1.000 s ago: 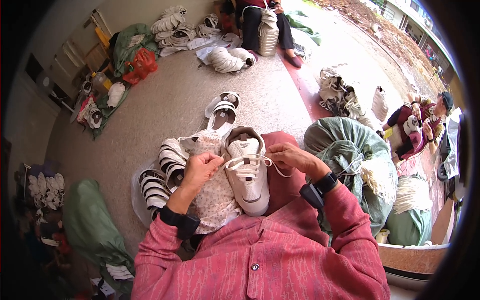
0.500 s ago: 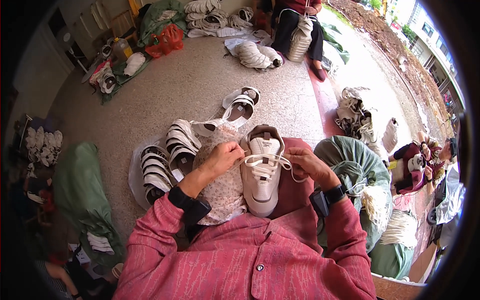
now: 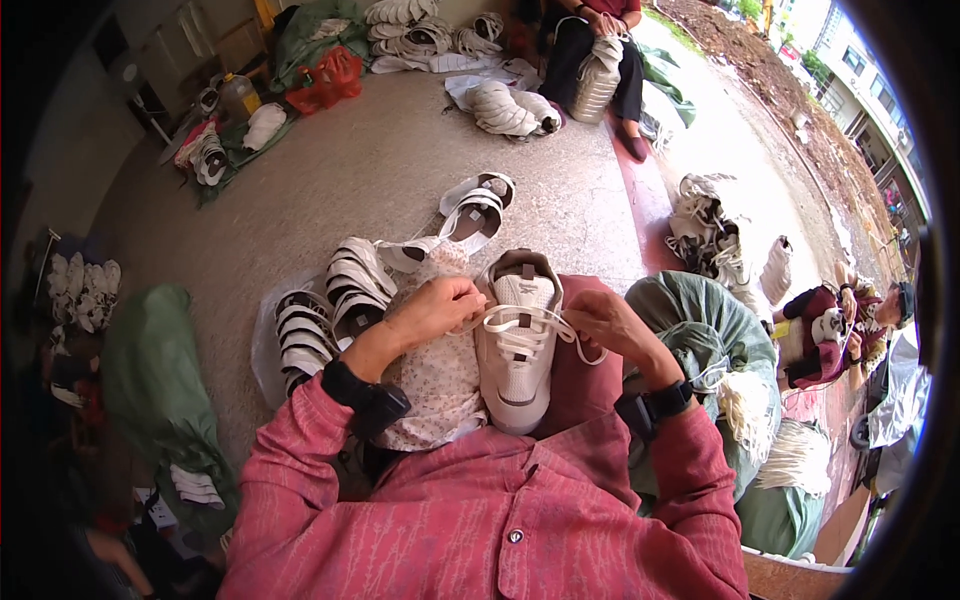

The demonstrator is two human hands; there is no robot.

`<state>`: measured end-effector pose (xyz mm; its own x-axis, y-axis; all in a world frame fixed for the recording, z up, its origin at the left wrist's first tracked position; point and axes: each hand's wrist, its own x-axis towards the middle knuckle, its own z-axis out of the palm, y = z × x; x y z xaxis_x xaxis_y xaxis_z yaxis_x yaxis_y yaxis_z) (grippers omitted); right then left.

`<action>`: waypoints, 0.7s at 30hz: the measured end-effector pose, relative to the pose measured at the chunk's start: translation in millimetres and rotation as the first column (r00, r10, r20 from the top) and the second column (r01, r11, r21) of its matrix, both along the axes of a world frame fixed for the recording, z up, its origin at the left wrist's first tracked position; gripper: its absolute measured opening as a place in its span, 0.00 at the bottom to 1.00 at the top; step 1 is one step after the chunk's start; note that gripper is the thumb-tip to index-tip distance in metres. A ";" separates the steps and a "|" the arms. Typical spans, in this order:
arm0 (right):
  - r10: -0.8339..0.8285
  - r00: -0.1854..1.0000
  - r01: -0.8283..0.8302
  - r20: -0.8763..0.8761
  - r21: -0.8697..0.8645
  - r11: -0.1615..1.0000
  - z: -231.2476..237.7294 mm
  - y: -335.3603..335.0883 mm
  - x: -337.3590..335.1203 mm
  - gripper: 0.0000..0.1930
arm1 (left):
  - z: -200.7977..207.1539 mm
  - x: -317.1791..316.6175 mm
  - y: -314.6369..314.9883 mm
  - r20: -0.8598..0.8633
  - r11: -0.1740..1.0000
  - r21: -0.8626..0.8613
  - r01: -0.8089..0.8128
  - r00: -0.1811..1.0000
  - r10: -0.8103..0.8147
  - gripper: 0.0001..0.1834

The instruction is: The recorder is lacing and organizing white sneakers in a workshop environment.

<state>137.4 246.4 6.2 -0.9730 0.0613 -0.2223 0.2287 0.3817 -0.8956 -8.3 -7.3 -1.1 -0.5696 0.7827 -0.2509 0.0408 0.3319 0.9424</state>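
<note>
A white and beige sneaker [image 3: 516,375] lies on my lap with its toe toward me and its brown-lined opening away. White shoelaces [image 3: 522,318] cross its tongue and are looped at the upper eyelets. My left hand [image 3: 442,308] is closed in a pinch on the lace at the left side of the shoe. At the right side, my right hand [image 3: 606,322] pinches the lace there, and a loose loop hangs below its fingers. Patterned cloth [image 3: 440,385] lies under my left wrist.
Nested stacks of white shoe uppers [image 3: 357,285] stand left of my lap, with loose uppers [image 3: 475,222] beyond. A green sack [image 3: 705,330] and bundles of white laces [image 3: 795,455] sit at right. Co-workers sit at the back, one handling a stack of shoes [image 3: 597,80], and at far right.
Both my hands keep their pinch on the laces, with only a small shift. The co-worker at the back has brought both hands together over the stack of shoes.
</note>
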 end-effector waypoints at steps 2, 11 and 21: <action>0.001 0.999 -0.002 -0.043 -0.026 1.000 0.4 -0.3 0.1 0.08 | 1.6 1.7 -2.0 -0.025 1.000 0.023 0.019 1.000 -0.019 0.10; 0.072 0.991 -0.031 -0.113 0.333 0.942 3.8 -5.2 -14.3 0.07 | -10.1 -6.6 8.3 -0.012 0.998 -0.017 0.068 0.998 -0.068 0.10; 0.227 0.902 0.029 -0.366 0.578 0.815 41.3 -19.4 -40.4 0.05 | 10.0 12.2 -9.1 -0.854 0.968 0.249 0.008 0.474 0.216 0.09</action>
<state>97.0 227.0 47.5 -0.9719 -0.0528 0.2295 -0.1675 0.8402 -0.5158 3.9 -16.4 9.0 -0.4844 0.6664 0.5668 0.8520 0.2124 0.4784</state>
